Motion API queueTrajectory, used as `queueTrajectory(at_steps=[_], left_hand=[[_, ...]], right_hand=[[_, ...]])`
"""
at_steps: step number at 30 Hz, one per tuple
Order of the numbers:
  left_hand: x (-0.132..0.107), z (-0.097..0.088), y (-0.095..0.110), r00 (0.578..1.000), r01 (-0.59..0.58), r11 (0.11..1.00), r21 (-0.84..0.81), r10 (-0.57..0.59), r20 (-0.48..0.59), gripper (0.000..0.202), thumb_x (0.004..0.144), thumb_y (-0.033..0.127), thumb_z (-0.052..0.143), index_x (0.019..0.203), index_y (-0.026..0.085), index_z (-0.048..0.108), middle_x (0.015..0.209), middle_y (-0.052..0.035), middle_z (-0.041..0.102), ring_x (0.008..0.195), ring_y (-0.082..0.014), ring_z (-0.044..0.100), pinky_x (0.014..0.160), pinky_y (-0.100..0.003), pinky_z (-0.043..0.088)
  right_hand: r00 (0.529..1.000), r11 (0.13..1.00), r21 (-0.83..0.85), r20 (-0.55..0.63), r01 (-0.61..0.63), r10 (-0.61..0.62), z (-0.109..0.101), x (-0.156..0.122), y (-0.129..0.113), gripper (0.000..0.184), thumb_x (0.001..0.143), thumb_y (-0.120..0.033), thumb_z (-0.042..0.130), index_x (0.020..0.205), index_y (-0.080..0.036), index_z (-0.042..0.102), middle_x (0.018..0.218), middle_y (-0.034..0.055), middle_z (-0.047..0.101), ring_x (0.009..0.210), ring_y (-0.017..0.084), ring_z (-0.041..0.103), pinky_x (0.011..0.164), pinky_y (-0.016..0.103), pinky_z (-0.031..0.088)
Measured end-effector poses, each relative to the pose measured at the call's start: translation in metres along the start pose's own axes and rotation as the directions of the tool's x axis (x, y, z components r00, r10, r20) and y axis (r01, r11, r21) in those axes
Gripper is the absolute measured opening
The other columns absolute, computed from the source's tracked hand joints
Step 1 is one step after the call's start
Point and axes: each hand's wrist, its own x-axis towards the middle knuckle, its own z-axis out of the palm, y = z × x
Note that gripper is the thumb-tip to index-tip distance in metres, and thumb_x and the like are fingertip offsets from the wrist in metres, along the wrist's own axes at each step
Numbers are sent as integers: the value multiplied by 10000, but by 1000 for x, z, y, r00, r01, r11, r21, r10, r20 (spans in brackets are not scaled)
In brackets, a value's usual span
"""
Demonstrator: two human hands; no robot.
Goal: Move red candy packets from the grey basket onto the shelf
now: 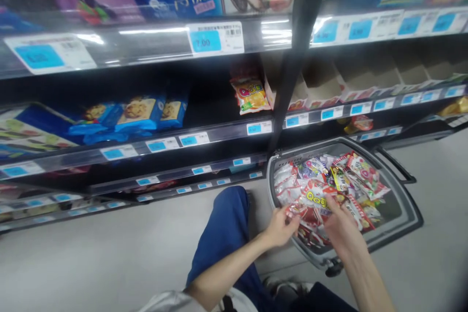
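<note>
Holding a red-and-white packet [313,197] over the basket [393,204], both hands [281,227] [344,228]

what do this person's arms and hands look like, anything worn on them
The left hand and right hand are ungloved, with no ring, watch or bracelet to be seen. Both forearms are uncovered. A pale, whitish sleeve shows above the left one, at the bottom edge; the right sleeve is out of view.
</note>
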Motion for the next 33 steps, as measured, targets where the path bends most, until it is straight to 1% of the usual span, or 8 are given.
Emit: queueTrajectory(at_steps=[4, 8, 15, 20, 24, 29, 31, 33], left_hand=[[-1, -1, 8, 997, -41, 999, 5, 41, 64, 419, 971, 511, 451, 728, 177, 522, 493, 17, 555, 439, -110, 495, 519, -218, 405], [-2, 1, 3, 996, -53, 997, -64, 57, 73, 501, 967, 582, 453, 681, 173, 506, 464, 20, 538, 438, -98, 476, 560, -218, 405], [1, 1, -8, 997, -33, 984, -177, 45, 64, 520, 955, 643, 461, 743, 170, 503, 450, 36, 519, 414, -90, 447, 529, -210, 369], [2, 1, -13, 996, -57, 985, -162, 68, 61, 465, 982, 597, 439, 783, 180, 486, 468, 47, 503, 423, -102, 476, 523, -213, 384], [3, -3, -6, 997, -70, 997, -13, 70, 34, 430, 1013, 522, 393, 819, 176, 558, 523, 18, 560, 501, -132, 539, 594, -241, 444], [3, -3, -3, 990, -139, 964, 226, 141, 8, 402, 1025, 434, 379, 1065, 167, 677, 897, -69, 729, 773, -184, 651, 790, -297, 492], [2, 0, -9, 989, -128, 947, 295, 143, -29, 405, 1016, 424, 397, 1094, 148, 683, 879, -77, 723, 753, -193, 641, 791, -310, 489], [1, 3, -15, 990, -87, 933, 348, 120, -72, 400, 1000, 427, 431, 1054, 124, 686, 748, -62, 686, 668, -189, 603, 738, -306, 481]], right_hand=[[999, 999, 17, -26, 34, -34, -12, 0, -5, 434, 599, -271, 904, 981, -220, 704, 1044, 40, 763, 1030, 259, 718, 906, 415, 602], [998, 999, 33, -52, 42, -40, -15, -1, -6, 413, 593, -232, 904, 956, -223, 707, 1038, 38, 768, 1031, 256, 722, 891, 403, 611], [991, 996, 47, -114, 81, -75, 2, -2, -7, 477, 541, -250, 945, 960, -204, 722, 1026, 55, 772, 930, 224, 738, 821, 355, 632], [996, 998, 40, -84, 43, -40, -3, 5, -2, 442, 620, -274, 914, 1008, -214, 712, 1029, 49, 772, 966, 231, 737, 865, 370, 626], [999, 999, 53, -39, -6, 8, -9, 11, 3, 379, 717, -294, 844, 1062, -238, 696, 1071, 38, 765, 1027, 242, 727, 895, 393, 620], [992, 992, 80, -71, -100, 105, -7, 17, 5, 228, 832, -294, 704, 1046, -217, 703, 1017, 54, 773, 968, 236, 739, 881, 397, 617], [988, 991, 73, -96, -116, 122, -4, 17, 5, 190, 858, -283, 661, 1028, -207, 702, 970, 52, 777, 910, 218, 744, 859, 379, 615], [987, 990, 66, -97, -124, 130, -2, 17, 5, 180, 860, -299, 655, 1009, -206, 696, 943, 43, 777, 870, 210, 741, 828, 368, 615]])
